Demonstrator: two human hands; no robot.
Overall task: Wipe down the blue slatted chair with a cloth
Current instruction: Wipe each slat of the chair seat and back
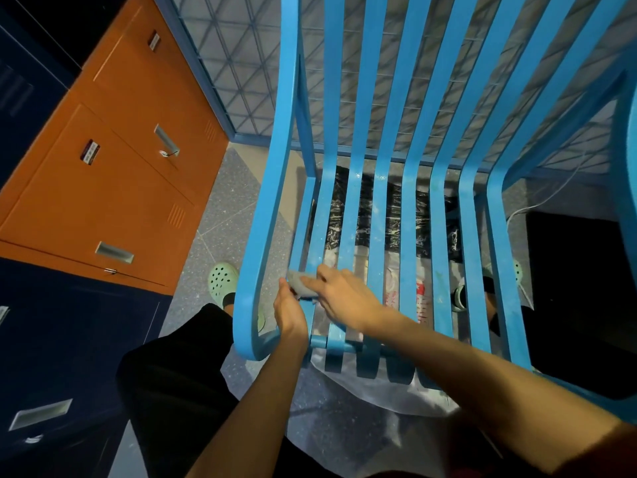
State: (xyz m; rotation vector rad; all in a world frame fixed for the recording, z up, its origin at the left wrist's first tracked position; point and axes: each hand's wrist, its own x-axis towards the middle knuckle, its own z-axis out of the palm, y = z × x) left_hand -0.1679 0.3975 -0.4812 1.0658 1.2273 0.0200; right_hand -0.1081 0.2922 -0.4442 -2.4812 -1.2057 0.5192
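Left hand and right hand grasp a grey cloth between them, pressed on a seat slat of the blue slatted chair.

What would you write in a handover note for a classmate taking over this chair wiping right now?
Right hand: holds the grey cloth against the leftmost seat slat of the blue chair.
Left hand: touches the cloth's near edge; grip unclear.
Done: cannot tell which slats have been wiped.
Left: pale specks show on the middle and right seat slats; wipe those, then probably the backrest and armrests.
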